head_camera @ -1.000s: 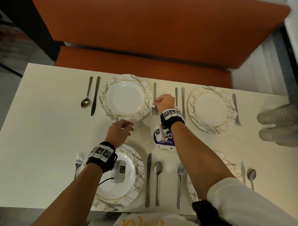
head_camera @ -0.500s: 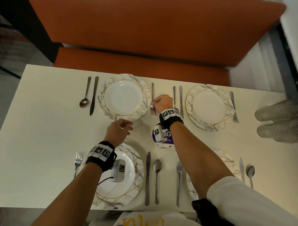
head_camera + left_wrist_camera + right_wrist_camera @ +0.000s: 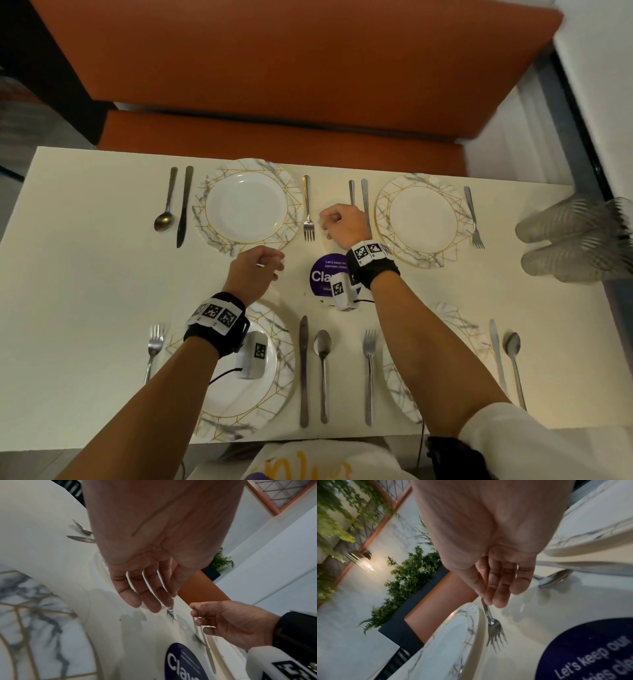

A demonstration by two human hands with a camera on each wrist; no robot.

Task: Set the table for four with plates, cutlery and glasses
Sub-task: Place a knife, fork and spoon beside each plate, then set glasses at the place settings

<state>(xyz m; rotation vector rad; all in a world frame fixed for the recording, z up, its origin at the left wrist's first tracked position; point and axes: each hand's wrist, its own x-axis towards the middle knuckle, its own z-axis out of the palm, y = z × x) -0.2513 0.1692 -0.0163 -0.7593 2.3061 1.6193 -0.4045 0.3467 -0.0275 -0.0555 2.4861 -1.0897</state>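
Four marbled, gold-lined plates lie on the white table [image 3: 85, 274]: far left [image 3: 246, 205], far right [image 3: 423, 219], near left [image 3: 274, 394], and near right [image 3: 455, 318], mostly under my right arm. A fork [image 3: 308, 212] [image 3: 494, 627] [image 3: 170, 613] lies just right of the far left plate. My right hand [image 3: 337, 222] [image 3: 231, 620] hovers beside the fork with loosely curled fingers [image 3: 498, 588], a small gap apart from it, holding nothing. My left hand [image 3: 257, 270] [image 3: 142, 595] hangs relaxed and empty below the far left plate. Clear glasses [image 3: 575, 246] lie stacked at the table's right edge.
Each place has cutlery: a spoon [image 3: 166, 205] and knife [image 3: 183, 205] at far left, a knife [image 3: 303, 370], spoon [image 3: 323, 370] and fork [image 3: 369, 373] between the near plates. A purple round sticker [image 3: 323, 274] marks the table's middle. An orange bench [image 3: 274, 68] stands behind.
My right hand has let go of the fork beside the far left plate and drawn a little to the right. The left hand has hardly moved.
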